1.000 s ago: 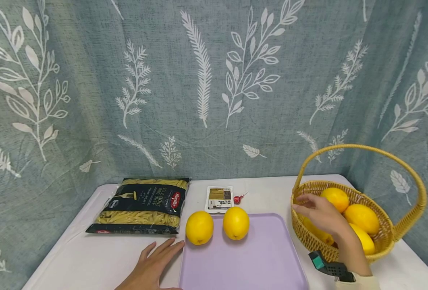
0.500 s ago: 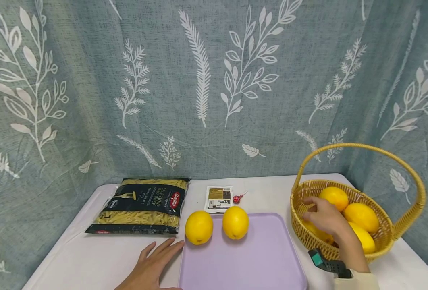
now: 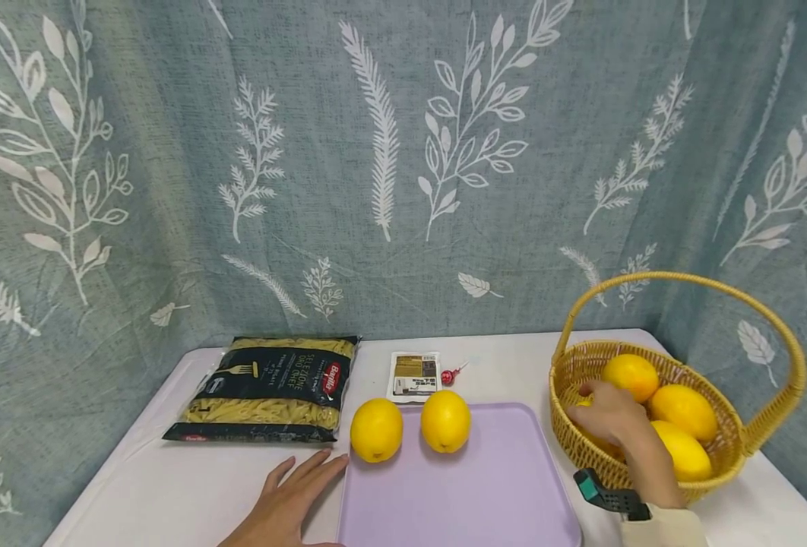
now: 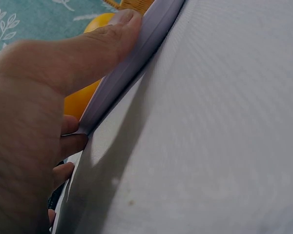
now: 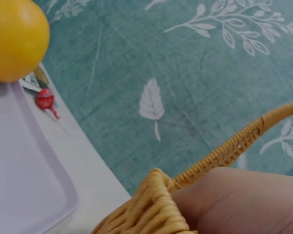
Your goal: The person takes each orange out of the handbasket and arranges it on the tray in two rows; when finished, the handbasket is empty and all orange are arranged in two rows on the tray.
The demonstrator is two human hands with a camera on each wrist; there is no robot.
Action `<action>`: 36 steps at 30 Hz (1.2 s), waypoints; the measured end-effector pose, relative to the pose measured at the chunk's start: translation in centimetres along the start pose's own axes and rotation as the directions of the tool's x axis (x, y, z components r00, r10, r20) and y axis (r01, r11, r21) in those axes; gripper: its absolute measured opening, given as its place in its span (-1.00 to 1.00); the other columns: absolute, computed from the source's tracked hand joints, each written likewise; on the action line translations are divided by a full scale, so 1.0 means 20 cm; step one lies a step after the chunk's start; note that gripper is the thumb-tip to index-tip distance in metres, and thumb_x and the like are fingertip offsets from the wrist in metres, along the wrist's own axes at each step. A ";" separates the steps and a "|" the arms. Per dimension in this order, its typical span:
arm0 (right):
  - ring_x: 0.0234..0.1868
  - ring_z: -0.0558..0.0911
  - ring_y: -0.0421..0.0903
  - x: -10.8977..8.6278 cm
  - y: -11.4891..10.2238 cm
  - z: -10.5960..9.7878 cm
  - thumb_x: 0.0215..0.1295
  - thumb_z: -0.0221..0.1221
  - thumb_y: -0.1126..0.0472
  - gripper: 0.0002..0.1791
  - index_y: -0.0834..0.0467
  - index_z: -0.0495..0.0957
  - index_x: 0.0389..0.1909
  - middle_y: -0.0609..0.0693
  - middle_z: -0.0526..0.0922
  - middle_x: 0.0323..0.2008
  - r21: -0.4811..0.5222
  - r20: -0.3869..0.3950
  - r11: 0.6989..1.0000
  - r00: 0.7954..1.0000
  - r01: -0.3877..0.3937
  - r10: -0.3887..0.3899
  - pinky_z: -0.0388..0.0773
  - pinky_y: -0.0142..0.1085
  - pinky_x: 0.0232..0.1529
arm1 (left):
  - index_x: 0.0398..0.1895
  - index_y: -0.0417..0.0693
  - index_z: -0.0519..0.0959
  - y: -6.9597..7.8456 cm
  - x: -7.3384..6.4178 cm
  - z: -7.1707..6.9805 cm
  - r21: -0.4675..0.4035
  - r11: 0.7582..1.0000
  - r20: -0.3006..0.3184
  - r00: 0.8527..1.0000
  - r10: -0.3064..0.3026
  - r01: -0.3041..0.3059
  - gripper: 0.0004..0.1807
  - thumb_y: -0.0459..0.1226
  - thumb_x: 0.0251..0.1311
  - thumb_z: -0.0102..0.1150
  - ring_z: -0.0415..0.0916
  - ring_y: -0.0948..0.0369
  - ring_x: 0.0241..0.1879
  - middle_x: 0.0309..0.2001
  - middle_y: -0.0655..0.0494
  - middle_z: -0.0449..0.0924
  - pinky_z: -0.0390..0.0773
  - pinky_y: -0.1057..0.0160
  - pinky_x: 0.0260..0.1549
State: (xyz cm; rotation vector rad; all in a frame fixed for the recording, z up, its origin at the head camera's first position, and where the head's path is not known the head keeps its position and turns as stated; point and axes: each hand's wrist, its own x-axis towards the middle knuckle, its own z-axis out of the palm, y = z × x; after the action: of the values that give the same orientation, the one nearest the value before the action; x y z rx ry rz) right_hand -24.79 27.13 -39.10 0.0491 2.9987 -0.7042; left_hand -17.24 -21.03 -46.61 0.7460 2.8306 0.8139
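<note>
Here | right fingers [image 3: 596, 392] gripping fruit [image 3: 603, 446] inside basket [image 3: 571, 441] | left fingers [image 3: 323, 476] at tray edge [image 3: 344, 497]

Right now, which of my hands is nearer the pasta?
Left. Your left hand is just on the near side of the pasta, by the tray's left edge; your right hand is across the tray, in the basket.

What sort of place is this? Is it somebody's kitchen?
I can't be sure, but it looks more like a curtained-off nook: a leaf-print curtain hangs behind and beside a white table, where a wicker basket holds yellow fruit.
</note>
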 end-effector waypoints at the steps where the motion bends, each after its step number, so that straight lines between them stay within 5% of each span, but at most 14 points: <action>1: -0.01 0.61 0.33 0.00 0.00 0.00 0.30 0.20 -0.06 -0.31 0.42 0.48 0.22 0.41 0.60 0.09 -0.009 -0.007 1.000 1.000 0.001 -0.001 0.59 0.18 -0.07 | 0.51 -0.02 0.30 0.00 0.00 0.00 -0.005 1.000 0.004 1.000 -0.001 0.001 0.08 0.31 -0.03 0.37 0.19 -0.25 0.45 0.49 -0.15 0.29 -0.03 -0.52 0.34; 9: 0.05 0.55 0.40 -0.01 0.00 0.02 0.29 0.27 0.04 -0.38 0.45 0.49 0.19 0.43 0.59 0.09 0.079 -0.077 0.997 0.997 0.022 -0.016 0.56 0.21 -0.03 | 0.54 0.02 0.27 -0.01 -0.01 0.00 0.006 1.000 0.017 1.000 0.003 -0.003 0.11 0.35 -0.05 0.35 0.19 -0.22 0.45 0.50 -0.10 0.27 -0.02 -0.51 0.34; 16: -0.18 0.62 0.13 -0.04 -0.01 0.00 0.28 0.27 0.06 -0.49 0.41 0.62 0.05 0.37 0.67 -0.01 0.168 -0.199 0.985 0.980 0.027 0.007 0.61 -0.08 -0.22 | 0.54 0.05 0.27 -0.02 -0.01 0.00 0.016 1.000 -0.006 1.000 0.022 -0.022 0.12 0.36 -0.07 0.36 0.21 -0.21 0.44 0.50 -0.09 0.29 0.01 -0.50 0.34; 22: 0.01 0.52 0.29 -0.06 -0.04 -0.03 0.27 0.25 0.05 -0.54 0.37 0.70 -0.03 0.38 0.67 0.00 0.303 -0.360 0.953 0.928 0.018 0.097 0.45 0.05 0.01 | 0.53 0.02 0.28 0.00 0.00 0.00 -0.003 1.000 0.011 1.000 0.007 -0.007 0.09 0.32 -0.02 0.35 0.19 -0.22 0.45 0.50 -0.10 0.28 -0.02 -0.51 0.35; 27: -0.03 0.55 0.17 -0.07 -0.08 -0.04 0.23 0.30 0.04 -0.57 0.28 0.73 -0.03 0.31 0.69 0.02 0.411 -0.456 0.911 0.869 0.017 0.189 0.51 -0.13 -0.13 | 0.53 0.00 0.28 0.01 0.01 0.00 -0.026 1.000 0.022 1.000 -0.005 0.006 0.06 0.31 0.01 0.35 0.16 -0.24 0.46 0.50 -0.11 0.27 -0.07 -0.53 0.35; 32: -0.15 0.57 0.07 -0.06 -0.14 -0.01 0.16 0.34 0.08 -0.63 0.24 0.76 -0.10 0.25 0.74 -0.10 0.424 -0.555 0.901 0.813 0.094 0.177 0.42 -0.22 -0.19 | 0.52 -0.02 0.29 0.00 0.00 -0.01 -0.014 1.000 0.019 1.000 -0.009 0.009 0.06 0.30 0.01 0.35 0.18 -0.25 0.45 0.50 -0.13 0.27 -0.05 -0.52 0.35; 36: -0.17 0.58 0.05 -0.06 -0.20 0.01 0.15 0.36 0.10 -0.64 0.23 0.76 -0.09 0.21 0.76 -0.14 0.436 -0.588 0.889 0.793 0.142 0.161 0.43 -0.21 -0.16 | 0.52 -0.03 0.29 0.00 0.00 -0.01 -0.016 1.000 0.010 1.000 -0.004 0.005 0.06 0.29 0.00 0.36 0.18 -0.25 0.45 0.49 -0.14 0.28 -0.05 -0.52 0.34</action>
State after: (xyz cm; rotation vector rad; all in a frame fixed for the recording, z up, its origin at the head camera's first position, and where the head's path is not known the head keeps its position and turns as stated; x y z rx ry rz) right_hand -23.70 23.37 -37.37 0.3906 3.2984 -1.6874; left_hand -17.15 -21.07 -46.47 0.7392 2.8122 0.8288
